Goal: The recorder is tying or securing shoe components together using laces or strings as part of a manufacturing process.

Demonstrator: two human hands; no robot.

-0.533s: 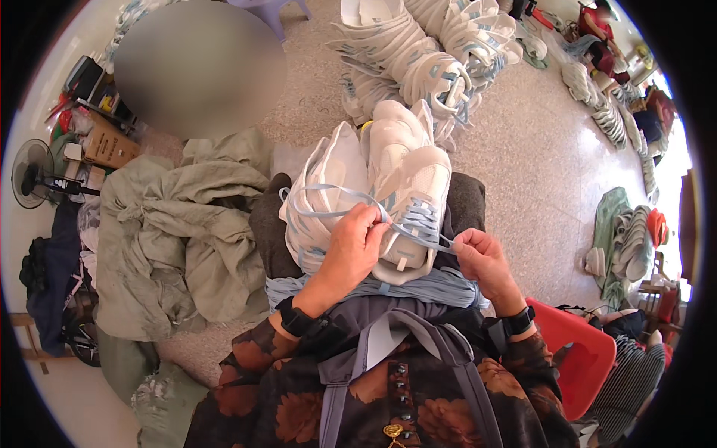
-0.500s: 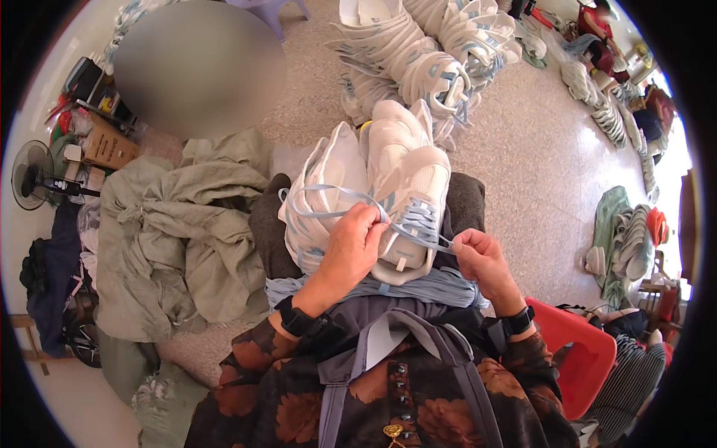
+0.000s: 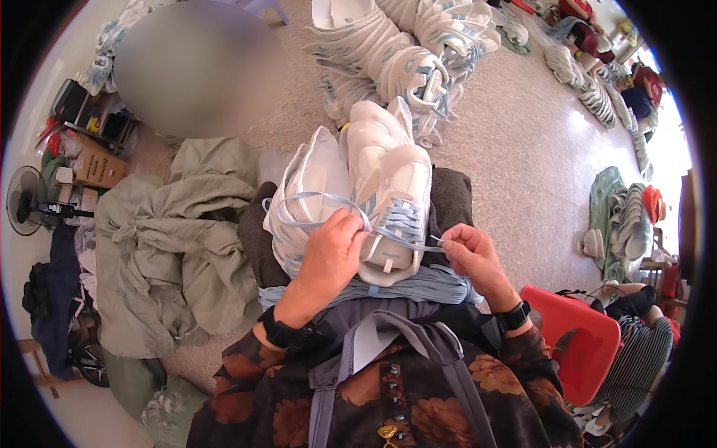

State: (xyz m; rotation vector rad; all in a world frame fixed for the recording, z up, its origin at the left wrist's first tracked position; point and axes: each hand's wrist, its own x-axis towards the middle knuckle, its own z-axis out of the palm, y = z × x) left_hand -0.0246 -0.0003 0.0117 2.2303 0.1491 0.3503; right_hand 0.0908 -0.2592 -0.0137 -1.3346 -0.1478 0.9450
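A white shoe upper [image 3: 407, 175] with light-blue criss-cross lacing [image 3: 400, 222] lies on my lap, its toe pointing away from me. My left hand [image 3: 332, 250] pinches the lace beside its left edge, and a loose blue loop [image 3: 299, 209] arches out over the neighbouring white uppers [image 3: 287, 235]. On the other side, my right hand [image 3: 476, 257] pinches the same shoelace near its pale tip, which sticks out between the fingers. The lace runs across the upper between both hands. Under the near end lies a bundle of light-blue laces [image 3: 426, 290] across my lap.
Stacked white uppers [image 3: 373, 52] stand on the speckled floor [image 3: 523, 157] ahead. Grey-green cloth sacks [image 3: 179, 254] lie at left near a fan [image 3: 26, 200]. A red plastic stool [image 3: 575, 340] is close by my right arm. People sit among more uppers at far right.
The view has shifted slightly, so the scene sits further left. Both hands keep their hold on the lace; the right fingers have turned a little and the lace tip shows more plainly.
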